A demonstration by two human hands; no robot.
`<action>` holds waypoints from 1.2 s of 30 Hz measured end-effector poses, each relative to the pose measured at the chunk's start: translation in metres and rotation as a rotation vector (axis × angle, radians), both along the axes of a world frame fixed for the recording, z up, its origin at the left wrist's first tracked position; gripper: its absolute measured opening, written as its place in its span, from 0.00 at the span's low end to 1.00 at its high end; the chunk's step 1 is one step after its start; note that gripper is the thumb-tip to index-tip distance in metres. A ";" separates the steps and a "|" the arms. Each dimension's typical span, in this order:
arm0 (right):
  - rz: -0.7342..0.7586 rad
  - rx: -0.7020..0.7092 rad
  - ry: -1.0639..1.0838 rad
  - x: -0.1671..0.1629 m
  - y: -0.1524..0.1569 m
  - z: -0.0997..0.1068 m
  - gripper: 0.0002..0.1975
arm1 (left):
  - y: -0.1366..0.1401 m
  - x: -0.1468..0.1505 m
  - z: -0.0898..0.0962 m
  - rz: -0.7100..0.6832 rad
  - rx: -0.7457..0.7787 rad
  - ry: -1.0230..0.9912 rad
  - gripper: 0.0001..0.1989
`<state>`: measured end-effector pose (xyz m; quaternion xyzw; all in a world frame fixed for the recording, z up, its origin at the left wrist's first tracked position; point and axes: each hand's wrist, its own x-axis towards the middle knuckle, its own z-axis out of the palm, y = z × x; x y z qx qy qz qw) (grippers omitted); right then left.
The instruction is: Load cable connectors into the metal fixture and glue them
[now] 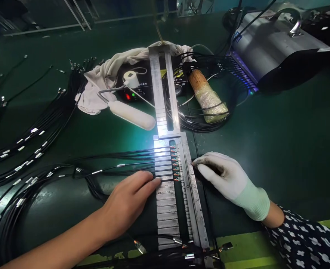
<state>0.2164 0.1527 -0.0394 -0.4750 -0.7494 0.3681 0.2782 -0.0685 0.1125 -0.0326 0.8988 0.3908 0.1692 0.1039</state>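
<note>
My bare left hand (pixel 132 196) pinches a black cable (pixel 166 180) between thumb and forefinger at the left edge of a slotted metal fixture (pixel 167 215). Several black cables lie side by side across the fixture's upper grooves. Their ends, with small metal connectors and orange-red wires (pixel 176 164), line up over the long slot. My right hand (pixel 228 181), in a white glove with a pale green cuff and darkened fingertips, is closed, its fingertips touching the right rail (pixel 194 186). Anything between those fingertips is hidden. Bright light falls on the fixture's upper part.
Bundled black cables (pixel 45 145) spread along the left. Behind the fixture sit a black control box (pixel 142 91), a white lamp (pixel 132 115), a white cloth (pixel 108 73) and a wrapped wooden handle (pixel 208 97). A silver housing (pixel 268 45) stands back right. More cable ends (pixel 139 246) lie in front.
</note>
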 end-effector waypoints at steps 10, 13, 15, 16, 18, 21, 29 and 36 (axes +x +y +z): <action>-0.009 -0.010 -0.008 0.000 0.001 -0.002 0.06 | -0.013 -0.001 0.002 0.069 0.060 0.073 0.19; -0.010 -0.010 -0.008 0.000 0.002 -0.004 0.06 | -0.022 0.000 -0.003 0.039 0.048 0.172 0.22; -0.013 -0.001 -0.004 0.001 0.001 -0.005 0.06 | -0.023 -0.001 -0.004 0.034 0.017 0.160 0.22; -0.013 0.003 -0.002 0.002 0.000 -0.006 0.06 | -0.022 -0.002 -0.002 0.039 -0.014 0.138 0.22; -0.003 0.000 0.013 0.004 -0.004 -0.007 0.07 | -0.021 -0.008 0.006 0.020 -0.131 0.062 0.22; 0.006 -0.008 0.034 0.008 -0.015 -0.006 0.07 | -0.029 -0.025 0.027 -0.064 -0.379 0.006 0.20; -0.032 -0.025 -0.006 0.008 -0.021 -0.007 0.08 | -0.051 -0.053 0.038 0.016 -0.304 0.126 0.10; -0.032 -0.021 -0.031 0.006 -0.019 -0.006 0.08 | -0.024 -0.020 0.011 0.069 -0.016 -0.088 0.16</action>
